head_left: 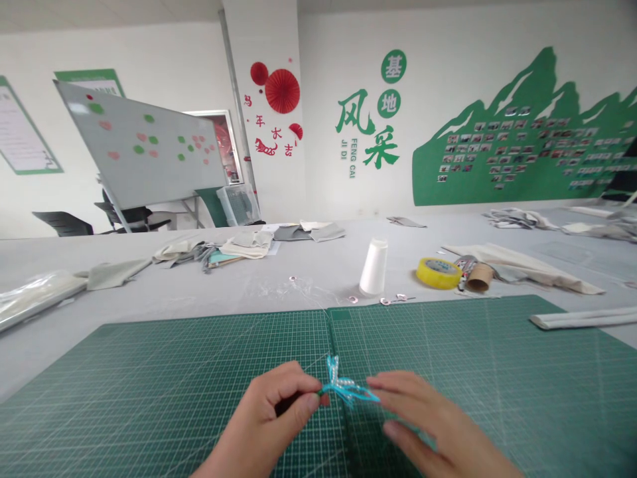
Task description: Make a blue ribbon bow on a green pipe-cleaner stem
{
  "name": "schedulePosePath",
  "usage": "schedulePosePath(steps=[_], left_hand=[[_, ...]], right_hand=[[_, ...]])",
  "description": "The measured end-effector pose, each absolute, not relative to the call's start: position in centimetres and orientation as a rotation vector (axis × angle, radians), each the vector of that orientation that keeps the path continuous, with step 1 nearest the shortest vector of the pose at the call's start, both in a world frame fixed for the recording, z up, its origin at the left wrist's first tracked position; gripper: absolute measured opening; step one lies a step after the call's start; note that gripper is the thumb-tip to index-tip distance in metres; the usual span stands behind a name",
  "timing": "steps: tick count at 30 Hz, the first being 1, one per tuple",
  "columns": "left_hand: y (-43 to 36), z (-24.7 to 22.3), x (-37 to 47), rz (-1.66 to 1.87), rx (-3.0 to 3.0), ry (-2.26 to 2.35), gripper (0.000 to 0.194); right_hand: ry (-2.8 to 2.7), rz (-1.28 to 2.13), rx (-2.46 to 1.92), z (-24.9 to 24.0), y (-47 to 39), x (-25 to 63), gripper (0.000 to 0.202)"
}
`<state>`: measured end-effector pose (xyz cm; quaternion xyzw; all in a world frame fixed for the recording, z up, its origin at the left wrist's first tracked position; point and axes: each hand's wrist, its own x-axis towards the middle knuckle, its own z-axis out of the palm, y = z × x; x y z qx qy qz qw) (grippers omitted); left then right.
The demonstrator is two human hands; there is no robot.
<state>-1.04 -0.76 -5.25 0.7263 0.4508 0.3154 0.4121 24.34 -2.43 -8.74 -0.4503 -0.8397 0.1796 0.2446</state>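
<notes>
Pinched between the thumb and forefinger of my left hand (279, 411) is the green stem end of a small bright-blue flower-like ornament (343, 385). Its loops of blue strand spread to the right and upward, and rows of pale beads run along them. My right hand (428, 418) is at its right side, fingers stretched and thumb apart. The forefinger and middle fingertips are at the tip of the longest loop; whether they touch it I cannot tell. Both hands are above two green cutting mats (199, 372), near the seam between them.
Beyond the mats stand a white thread cone (374, 267), a yellow tape roll (438, 273) and a brown cardboard core (480, 277). Small metallic pieces (385, 301) and clear film lie near the cone. Folded fabric (249, 244) lies farther back, and a rolled white cloth (587, 319) overlaps the right mat.
</notes>
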Motion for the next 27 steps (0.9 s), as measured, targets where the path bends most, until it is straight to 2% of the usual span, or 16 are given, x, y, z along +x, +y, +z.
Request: schedulePosePath(steps=[5,7,10,14,16,20,23,27], left_hand=[[-0.9,-4.8,-0.6,0.758,1.821,1.126,0.025],[-1.0,-4.8,-0.5,0.756,1.827,1.130,0.025],[-1.1,-5.0,-0.6,0.761,1.837,1.154,0.025],[-1.2,-5.2,-0.6,0.757,1.825,1.184,0.024],[-1.2,-5.3,-0.6,0.755,1.817,1.191,0.023],[-1.2,-5.6,-0.6,0.782,1.796,1.150,0.022],[-1.2,-5.8,-0.6,0.787,1.769,1.121,0.022],[-1.1,-5.9,-0.7,0.801,1.780,1.144,0.021]], right_hand=[[-2.014,0.591,-1.387,-12.4,-1.9,29.5,0.032],[-1.972,0.370,-1.471,-13.7,-1.3,31.6,0.032],[-1.887,-0.177,-1.554,-13.9,-0.8,33.1,0.032],[-2.070,-0.363,-1.330,-11.8,-2.2,29.8,0.018],[-2.121,-0.222,-1.205,-10.9,-3.1,26.6,0.033],[-2.112,0.498,-1.178,-10.5,-3.7,20.4,0.056],[-1.810,0.925,-1.151,-11.1,-3.2,17.5,0.055],[-1.429,1.304,-1.054,-12.5,-2.9,16.6,0.028]])
